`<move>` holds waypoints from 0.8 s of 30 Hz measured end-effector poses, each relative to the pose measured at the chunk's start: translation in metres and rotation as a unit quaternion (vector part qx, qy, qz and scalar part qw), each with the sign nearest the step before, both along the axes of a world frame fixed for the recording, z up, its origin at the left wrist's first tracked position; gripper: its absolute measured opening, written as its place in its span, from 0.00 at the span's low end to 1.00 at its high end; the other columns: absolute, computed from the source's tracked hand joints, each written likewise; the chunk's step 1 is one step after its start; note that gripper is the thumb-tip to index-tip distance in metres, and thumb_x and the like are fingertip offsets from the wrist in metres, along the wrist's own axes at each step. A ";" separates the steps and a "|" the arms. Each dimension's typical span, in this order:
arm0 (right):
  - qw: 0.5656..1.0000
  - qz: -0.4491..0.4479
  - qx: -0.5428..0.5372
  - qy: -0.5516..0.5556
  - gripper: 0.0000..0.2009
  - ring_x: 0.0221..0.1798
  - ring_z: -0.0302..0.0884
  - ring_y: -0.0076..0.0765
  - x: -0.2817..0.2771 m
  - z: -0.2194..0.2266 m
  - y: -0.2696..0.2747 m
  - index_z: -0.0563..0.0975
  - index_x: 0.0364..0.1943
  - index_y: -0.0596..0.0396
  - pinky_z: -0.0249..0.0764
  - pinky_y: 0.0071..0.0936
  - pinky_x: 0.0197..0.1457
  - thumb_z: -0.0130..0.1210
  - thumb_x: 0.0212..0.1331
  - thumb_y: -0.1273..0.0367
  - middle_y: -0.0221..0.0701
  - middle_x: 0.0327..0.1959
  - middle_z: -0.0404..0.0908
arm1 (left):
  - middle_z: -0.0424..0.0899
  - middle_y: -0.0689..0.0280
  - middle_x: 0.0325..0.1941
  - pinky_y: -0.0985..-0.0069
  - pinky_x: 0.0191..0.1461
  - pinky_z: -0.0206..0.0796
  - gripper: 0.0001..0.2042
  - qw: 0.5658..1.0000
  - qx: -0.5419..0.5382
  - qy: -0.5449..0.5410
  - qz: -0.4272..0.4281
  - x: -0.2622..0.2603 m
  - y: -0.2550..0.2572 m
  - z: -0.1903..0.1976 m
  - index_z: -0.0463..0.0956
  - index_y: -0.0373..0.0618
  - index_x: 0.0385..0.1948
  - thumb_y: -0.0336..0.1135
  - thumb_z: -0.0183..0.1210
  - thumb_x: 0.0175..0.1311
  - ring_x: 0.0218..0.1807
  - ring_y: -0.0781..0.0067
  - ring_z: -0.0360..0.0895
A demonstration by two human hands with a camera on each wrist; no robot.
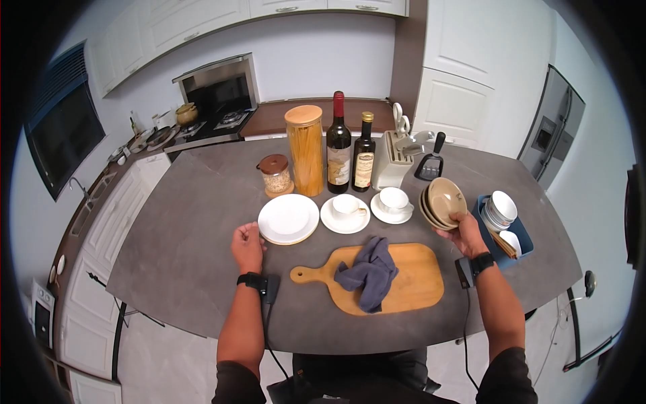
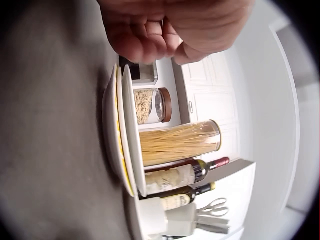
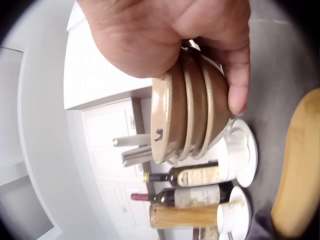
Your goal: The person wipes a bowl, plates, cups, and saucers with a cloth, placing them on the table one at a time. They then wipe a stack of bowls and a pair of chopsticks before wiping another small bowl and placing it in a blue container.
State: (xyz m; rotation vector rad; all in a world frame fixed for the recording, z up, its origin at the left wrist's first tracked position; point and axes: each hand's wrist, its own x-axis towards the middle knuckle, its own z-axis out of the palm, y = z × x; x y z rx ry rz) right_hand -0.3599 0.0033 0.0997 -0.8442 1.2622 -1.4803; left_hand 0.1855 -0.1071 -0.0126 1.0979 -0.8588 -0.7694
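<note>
My right hand (image 1: pixel 469 236) grips a stack of brown bowls (image 1: pixel 446 202), thumb on the inner side of the top bowl and fingers beneath. In the right wrist view three bowls (image 3: pixel 192 115) show nested and tipped, fingers (image 3: pixel 239 95) along the outer one. My left hand (image 1: pixel 248 245) is beside the left rim of the stacked white plates (image 1: pixel 289 219), fingers loosely curled with nothing in them. From the left wrist, those fingers (image 2: pixel 145 42) appear just off the plates' edge (image 2: pixel 129 125).
Two white cups on saucers (image 1: pixel 345 224) stand right of the plates. A cutting board (image 1: pixel 417 269) bears a crumpled grey cloth (image 1: pixel 371 276). Behind stand an oat jar (image 1: pixel 274 176), pasta canister (image 1: pixel 306 151), bottles (image 1: pixel 338 155) and knife block (image 1: pixel 391 161). A blue bin (image 1: pixel 527 239) holds white bowls.
</note>
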 end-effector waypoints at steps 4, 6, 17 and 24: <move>0.999 0.042 0.031 0.005 0.25 0.54 0.90 0.56 0.054 0.028 0.024 0.61 0.74 0.65 0.95 0.36 0.46 0.41 0.75 0.72 0.55 0.61 0.82 | 0.83 0.68 0.34 0.80 0.27 0.74 0.12 0.988 -0.039 0.013 -0.149 -0.021 0.029 0.043 0.79 0.40 0.48 0.40 0.65 0.76 0.29 0.81 0.79; 0.996 0.083 0.032 0.004 0.26 0.56 0.89 0.57 0.068 0.020 0.022 0.60 0.75 0.66 0.95 0.37 0.48 0.43 0.74 0.73 0.55 0.63 0.80 | 0.83 0.65 0.39 0.79 0.31 0.77 0.14 0.980 -0.031 0.002 -0.197 -0.035 0.054 0.075 0.78 0.39 0.51 0.41 0.64 0.78 0.33 0.79 0.81; 0.967 0.246 0.022 -0.068 0.28 0.57 0.88 0.50 0.222 0.004 0.030 0.63 0.76 0.59 0.94 0.43 0.47 0.50 0.71 0.73 0.47 0.64 0.79 | 0.69 0.50 0.74 0.49 0.63 0.82 0.40 0.872 0.118 0.054 -0.472 -0.068 0.139 0.128 0.50 0.38 0.79 0.59 0.55 0.81 0.72 0.51 0.77; 0.963 0.261 0.004 0.062 0.29 0.54 0.87 0.37 0.265 0.012 0.033 0.62 0.76 0.58 0.91 0.31 0.42 0.51 0.72 0.72 0.40 0.63 0.78 | 0.73 0.50 0.72 0.51 0.56 0.88 0.32 0.887 0.145 0.022 -0.439 -0.049 0.142 0.124 0.54 0.41 0.78 0.42 0.58 0.80 0.66 0.50 0.83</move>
